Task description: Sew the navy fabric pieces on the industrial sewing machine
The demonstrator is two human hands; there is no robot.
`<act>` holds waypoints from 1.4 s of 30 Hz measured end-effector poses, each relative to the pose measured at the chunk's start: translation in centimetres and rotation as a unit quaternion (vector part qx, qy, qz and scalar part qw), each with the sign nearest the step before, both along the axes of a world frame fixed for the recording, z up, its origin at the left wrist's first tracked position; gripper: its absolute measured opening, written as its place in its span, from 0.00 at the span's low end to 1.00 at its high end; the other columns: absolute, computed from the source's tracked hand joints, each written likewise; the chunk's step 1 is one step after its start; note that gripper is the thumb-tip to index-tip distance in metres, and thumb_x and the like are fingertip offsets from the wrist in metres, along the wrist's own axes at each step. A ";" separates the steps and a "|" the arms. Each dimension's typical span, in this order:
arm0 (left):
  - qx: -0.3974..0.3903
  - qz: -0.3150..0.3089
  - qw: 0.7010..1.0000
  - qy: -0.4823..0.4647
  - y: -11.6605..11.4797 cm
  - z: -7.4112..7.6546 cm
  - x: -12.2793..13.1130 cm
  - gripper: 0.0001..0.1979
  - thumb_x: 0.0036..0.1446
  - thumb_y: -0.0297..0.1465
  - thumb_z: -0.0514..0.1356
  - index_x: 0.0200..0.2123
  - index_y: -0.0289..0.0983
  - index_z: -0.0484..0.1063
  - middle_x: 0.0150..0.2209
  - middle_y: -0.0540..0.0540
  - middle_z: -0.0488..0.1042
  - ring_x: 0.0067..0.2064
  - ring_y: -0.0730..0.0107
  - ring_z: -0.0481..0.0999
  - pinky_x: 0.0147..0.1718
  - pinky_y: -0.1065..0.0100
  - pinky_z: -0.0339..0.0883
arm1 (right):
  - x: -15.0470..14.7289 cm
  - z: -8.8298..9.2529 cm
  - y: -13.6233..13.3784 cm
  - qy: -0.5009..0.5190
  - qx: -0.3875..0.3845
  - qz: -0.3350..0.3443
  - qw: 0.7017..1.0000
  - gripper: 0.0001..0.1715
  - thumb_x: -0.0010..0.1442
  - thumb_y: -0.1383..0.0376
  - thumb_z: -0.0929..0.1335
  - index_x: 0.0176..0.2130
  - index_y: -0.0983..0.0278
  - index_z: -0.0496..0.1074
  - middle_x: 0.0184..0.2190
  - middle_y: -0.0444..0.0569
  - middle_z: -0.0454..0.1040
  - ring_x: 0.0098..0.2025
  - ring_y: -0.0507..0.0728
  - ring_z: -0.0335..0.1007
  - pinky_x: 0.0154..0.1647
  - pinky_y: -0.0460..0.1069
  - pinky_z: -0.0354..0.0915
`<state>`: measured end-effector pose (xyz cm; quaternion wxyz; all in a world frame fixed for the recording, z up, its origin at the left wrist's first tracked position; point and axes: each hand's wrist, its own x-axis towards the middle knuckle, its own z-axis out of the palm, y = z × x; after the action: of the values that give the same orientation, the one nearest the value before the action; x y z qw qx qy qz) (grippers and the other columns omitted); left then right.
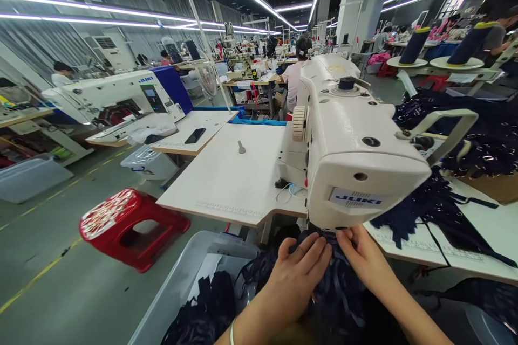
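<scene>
Just below the head of a white JUKI sewing machine [343, 172], both hands are at a dark navy garment piece [335, 280] with straps. My left hand [299, 269] is closed on its left side, fingers bent over the cloth and the thumb hidden. On the other side, my right hand [360, 253] pinches the cloth between thumb and fingers, close under the machine head. The needle area is mostly hidden by the head and my fingers. More navy pieces [206, 307] lie in a clear plastic bin [170, 302] at lower left.
A white worktable [218, 178] carries a small grey metal piece [242, 147]; a phone [195, 136] rests on the table beyond. Left stands a red stool [133, 226]. Navy strapped pieces [437, 215] pile up at right, below thread cones [416, 46]. A person [295, 75] sits ahead.
</scene>
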<state>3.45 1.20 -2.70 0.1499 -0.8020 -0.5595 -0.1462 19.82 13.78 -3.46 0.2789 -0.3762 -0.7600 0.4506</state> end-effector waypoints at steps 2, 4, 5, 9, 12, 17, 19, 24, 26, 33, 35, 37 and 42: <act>-0.002 0.009 1.000 -0.014 0.0 0.1 -0.1 0.25 0.63 0.23 0.44 0.63 0.34 0.57 0.62 0.45 0.62 0.65 0.65 0.53 0.57 0.60 0.40 | -0.2 0.2 0.0 -0.039 0.033 -0.026 0.998 0.14 0.63 0.52 0.59 0.37 0.60 0.59 0.29 0.45 0.65 0.35 0.58 0.67 0.37 0.52 0.63; 0.001 0.014 1.000 -0.023 0.1 0.0 -0.1 0.24 0.64 0.23 0.44 0.63 0.34 0.57 0.61 0.45 0.63 0.64 0.65 0.54 0.57 0.60 0.40 | -0.3 0.3 0.1 -0.079 0.059 -0.050 0.994 0.14 0.61 0.52 0.59 0.34 0.59 0.60 0.28 0.46 0.66 0.32 0.59 0.67 0.33 0.52 0.62; 0.001 0.015 1.000 -0.025 0.1 0.0 -0.1 0.24 0.64 0.23 0.44 0.63 0.33 0.57 0.61 0.44 0.64 0.64 0.65 0.54 0.57 0.60 0.40 | -0.3 0.2 0.1 -0.094 0.069 -0.059 0.991 0.14 0.61 0.52 0.59 0.32 0.59 0.60 0.27 0.46 0.67 0.31 0.59 0.66 0.32 0.52 0.61; 0.019 0.022 0.999 -0.034 0.3 -0.4 -0.2 0.22 0.66 0.28 0.44 0.63 0.34 0.57 0.60 0.44 0.65 0.64 0.66 0.54 0.58 0.61 0.40 | -0.5 -0.2 0.4 -0.104 0.090 -0.071 0.988 0.15 0.61 0.52 0.58 0.31 0.59 0.60 0.26 0.47 0.68 0.30 0.60 0.67 0.31 0.53 0.61; 0.036 0.026 0.998 -0.033 0.5 -0.6 -0.1 0.22 0.67 0.30 0.45 0.62 0.34 0.58 0.59 0.44 0.66 0.64 0.67 0.54 0.58 0.61 0.40 | -0.5 -0.3 0.5 -0.106 0.102 -0.075 0.986 0.14 0.61 0.53 0.57 0.30 0.58 0.60 0.26 0.48 0.68 0.31 0.61 0.68 0.31 0.53 0.62; 0.046 0.037 0.998 -0.024 0.5 -0.4 0.1 0.21 0.66 0.27 0.45 0.61 0.35 0.60 0.59 0.45 0.66 0.64 0.67 0.55 0.58 0.63 0.42 | -0.5 -0.3 0.6 -0.112 0.122 -0.082 0.983 0.15 0.60 0.53 0.57 0.29 0.58 0.61 0.25 0.49 0.69 0.31 0.62 0.68 0.31 0.53 0.61; 0.052 0.042 0.998 -0.021 0.5 -0.4 0.2 0.21 0.66 0.27 0.45 0.61 0.34 0.61 0.58 0.45 0.67 0.64 0.67 0.55 0.58 0.63 0.42 | -0.5 -0.3 0.6 -0.107 0.127 -0.076 0.983 0.15 0.61 0.53 0.57 0.29 0.59 0.61 0.26 0.49 0.69 0.31 0.61 0.68 0.30 0.53 0.61; 0.079 0.037 0.996 -0.037 0.6 -1.1 0.2 0.21 0.66 0.29 0.46 0.60 0.34 0.62 0.57 0.44 0.69 0.63 0.66 0.57 0.57 0.62 0.43 | -0.9 -0.3 0.6 -0.076 0.122 -0.077 0.987 0.15 0.62 0.54 0.58 0.30 0.60 0.62 0.26 0.50 0.69 0.30 0.62 0.68 0.30 0.53 0.59; 0.100 0.042 0.992 -0.062 0.7 -1.4 0.3 0.21 0.67 0.29 0.45 0.60 0.35 0.63 0.56 0.44 0.70 0.61 0.67 0.61 0.56 0.63 0.45 | -1.1 -0.1 0.4 -0.053 0.126 -0.075 0.988 0.14 0.63 0.55 0.58 0.34 0.61 0.63 0.29 0.52 0.71 0.32 0.62 0.69 0.32 0.53 0.61; 0.100 0.057 0.986 -0.124 1.1 -1.8 -0.2 0.28 0.61 0.21 0.45 0.62 0.45 0.60 0.55 0.48 0.72 0.56 0.66 0.68 0.52 0.62 0.50 | 0.0 -0.4 1.7 -0.038 0.138 -0.088 0.986 0.16 0.67 0.57 0.57 0.35 0.62 0.66 0.29 0.45 0.72 0.33 0.55 0.69 0.34 0.47 0.64; 0.103 0.054 0.987 -0.109 1.1 -1.8 -0.5 0.30 0.59 0.20 0.46 0.64 0.45 0.57 0.55 0.47 0.71 0.56 0.64 0.68 0.53 0.62 0.50 | 1.5 -1.0 3.2 -0.045 0.136 -0.111 0.983 0.17 0.66 0.56 0.57 0.33 0.62 0.66 0.27 0.43 0.70 0.30 0.53 0.68 0.31 0.46 0.63; 0.110 0.052 0.989 -0.088 1.1 -1.8 -0.7 0.31 0.58 0.21 0.47 0.64 0.45 0.55 0.55 0.47 0.71 0.55 0.63 0.68 0.52 0.63 0.51 | 3.7 -1.7 5.4 -0.061 0.133 -0.148 0.978 0.17 0.66 0.56 0.58 0.34 0.62 0.67 0.26 0.43 0.69 0.29 0.53 0.67 0.30 0.46 0.63; 0.113 0.053 0.989 -0.082 1.4 -2.0 -0.5 0.31 0.58 0.23 0.49 0.65 0.45 0.55 0.55 0.47 0.71 0.55 0.63 0.68 0.52 0.64 0.51 | 9.8 -3.5 12.0 -0.134 0.121 -0.287 0.941 0.13 0.65 0.59 0.62 0.39 0.66 0.69 0.35 0.48 0.71 0.36 0.55 0.69 0.39 0.52 0.65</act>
<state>2.97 2.56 -4.68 0.2010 -0.7342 -0.5915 -0.2658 29.61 25.74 -6.97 0.3354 -0.5987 -0.6989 0.2013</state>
